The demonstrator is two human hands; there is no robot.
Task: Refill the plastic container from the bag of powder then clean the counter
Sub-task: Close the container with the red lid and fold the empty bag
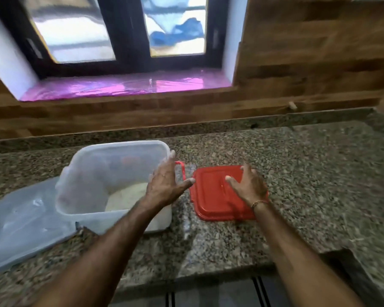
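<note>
I see a speckled granite counter (297, 173) running below a wall of wood-look panels (308, 52). Above it, a dark-framed window (124, 36) with frosted panes lets in daylight, and shiny magenta sheeting (120, 87) covers its sill.

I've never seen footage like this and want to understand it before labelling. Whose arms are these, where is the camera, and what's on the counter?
No machine here: a person wears a camera on the head, looking down at their own bare hands. On the granite counter stands an open plastic container with white powder in its bottom. A clear plastic bag lies at its left, a red lid flat at its right. The left hand is open by the container's right side; the right hand is spread over the lid. Neither has a closed grip on anything.
</note>
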